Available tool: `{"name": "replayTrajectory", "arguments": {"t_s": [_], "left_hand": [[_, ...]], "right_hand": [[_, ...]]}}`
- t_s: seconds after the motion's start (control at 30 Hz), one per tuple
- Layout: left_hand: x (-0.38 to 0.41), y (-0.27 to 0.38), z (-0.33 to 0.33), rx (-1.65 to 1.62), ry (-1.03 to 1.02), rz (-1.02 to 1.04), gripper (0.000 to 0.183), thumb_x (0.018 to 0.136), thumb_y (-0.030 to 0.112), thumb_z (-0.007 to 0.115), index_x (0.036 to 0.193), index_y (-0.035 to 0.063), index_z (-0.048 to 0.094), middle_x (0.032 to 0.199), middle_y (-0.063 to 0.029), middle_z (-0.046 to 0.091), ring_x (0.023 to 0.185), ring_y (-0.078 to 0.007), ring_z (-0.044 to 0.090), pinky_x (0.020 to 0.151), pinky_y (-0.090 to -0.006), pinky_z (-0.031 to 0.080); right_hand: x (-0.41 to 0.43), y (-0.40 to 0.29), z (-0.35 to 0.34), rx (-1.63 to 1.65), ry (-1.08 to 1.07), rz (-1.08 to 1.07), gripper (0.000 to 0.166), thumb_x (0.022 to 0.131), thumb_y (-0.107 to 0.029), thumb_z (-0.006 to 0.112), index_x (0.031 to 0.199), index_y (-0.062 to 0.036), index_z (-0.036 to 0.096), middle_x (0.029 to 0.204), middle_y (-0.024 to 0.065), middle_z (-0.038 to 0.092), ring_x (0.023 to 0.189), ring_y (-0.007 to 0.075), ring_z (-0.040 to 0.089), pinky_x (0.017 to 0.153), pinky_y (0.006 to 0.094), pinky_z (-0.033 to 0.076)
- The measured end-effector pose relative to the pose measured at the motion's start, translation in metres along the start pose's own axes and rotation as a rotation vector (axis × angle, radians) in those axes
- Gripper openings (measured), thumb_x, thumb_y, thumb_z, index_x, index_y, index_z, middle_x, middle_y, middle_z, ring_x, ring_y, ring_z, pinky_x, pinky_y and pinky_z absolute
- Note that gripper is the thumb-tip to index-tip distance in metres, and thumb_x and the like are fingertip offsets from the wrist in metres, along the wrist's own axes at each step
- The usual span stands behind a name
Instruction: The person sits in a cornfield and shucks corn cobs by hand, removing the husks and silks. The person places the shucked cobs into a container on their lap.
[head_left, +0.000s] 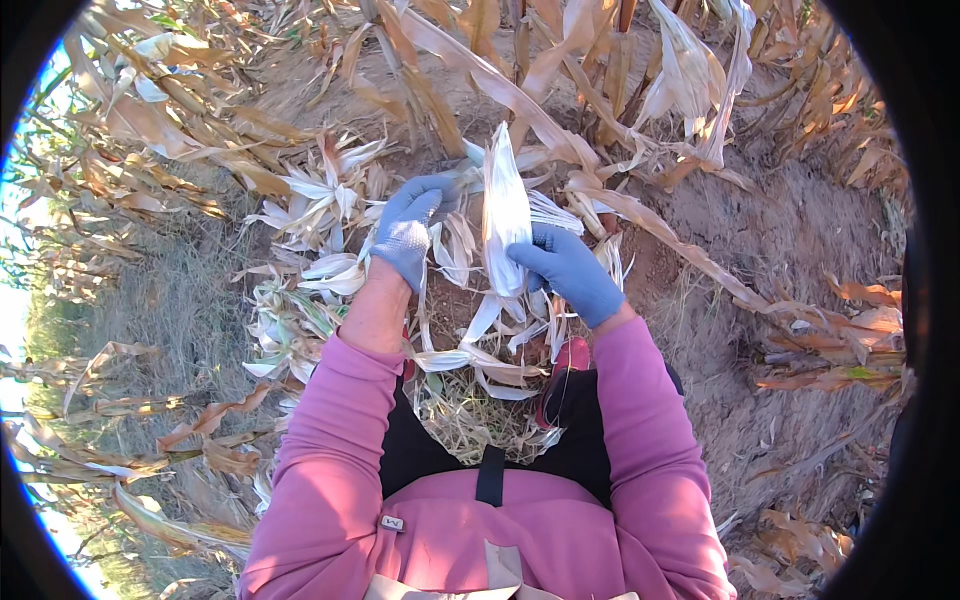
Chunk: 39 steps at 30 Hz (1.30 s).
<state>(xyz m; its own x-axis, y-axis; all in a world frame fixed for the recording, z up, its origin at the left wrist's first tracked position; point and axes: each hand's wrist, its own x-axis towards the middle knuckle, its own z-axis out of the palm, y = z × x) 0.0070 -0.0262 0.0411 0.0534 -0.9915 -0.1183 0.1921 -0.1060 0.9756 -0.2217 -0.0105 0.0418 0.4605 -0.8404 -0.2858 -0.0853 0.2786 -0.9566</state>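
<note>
My right hand (574, 270), in a blue-grey knit glove, grips the lower part of a pale dry corn husk (504, 206). The husk stands nearly upright in the view with its pointed tip away from me; whether an ear is inside cannot be seen. To its left is my left hand (412, 225), gloved alike, with fingers curled beside some pale husk leaves (454, 251). Its fingertips lie in shadow, so what they hold is unclear. Loose husk strips (480, 360) lie on the soil below both hands.
Dry corn stalks (420, 97) rise just beyond my hands, with a long drooping leaf (667, 232) reaching to the right. A heap of discarded husks (289, 330) lies at the left. Bare soil (750, 225) extends on the right. My red shoe (571, 356) is close by.
</note>
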Motion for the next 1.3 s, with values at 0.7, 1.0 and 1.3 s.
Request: {"name": "replayTrajectory", "arguments": {"t_s": [0.7,1.0,1.3], "left_hand": [[-0.018,0.004,0.012,0.079,-0.231,-0.084,0.021,0.088,0.014,0.057,0.101,-0.0005,0.064,0.089,-0.0029,0.065,0.082,-0.0104,0.059,0.075,-0.0246,0.045],[-0.022,0.004,0.007,-0.078,-0.267,-0.143,0.026,0.089,0.018,0.056,0.107,0.0,0.06,0.094,-0.0063,0.064,0.083,-0.0156,0.062,0.074,-0.0295,0.05],[-0.03,0.019,0.03,0.202,-0.178,-0.013,0.035,0.086,0.022,0.061,0.112,-0.0026,0.058,0.098,-0.0063,0.063,0.087,-0.0133,0.059,0.08,-0.0267,0.046]], "right_hand": [[0.0,0.001,0.005,0.007,-0.023,0.021,0.024,0.083,-0.025,0.064,0.092,-0.0023,0.062,0.072,-0.0018,0.057,0.061,0.0045,0.051,0.055,0.0204,0.042],[0.003,0.005,0.001,-0.004,-0.004,0.018,0.024,0.083,-0.026,0.064,0.091,-0.0029,0.062,0.07,-0.0025,0.055,0.059,0.0043,0.049,0.054,0.0199,0.04],[0.002,0.011,0.005,-0.1,0.033,-0.041,0.023,0.084,-0.025,0.063,0.089,-0.0021,0.063,0.07,-0.0005,0.057,0.06,0.006,0.051,0.055,0.022,0.043]]}}
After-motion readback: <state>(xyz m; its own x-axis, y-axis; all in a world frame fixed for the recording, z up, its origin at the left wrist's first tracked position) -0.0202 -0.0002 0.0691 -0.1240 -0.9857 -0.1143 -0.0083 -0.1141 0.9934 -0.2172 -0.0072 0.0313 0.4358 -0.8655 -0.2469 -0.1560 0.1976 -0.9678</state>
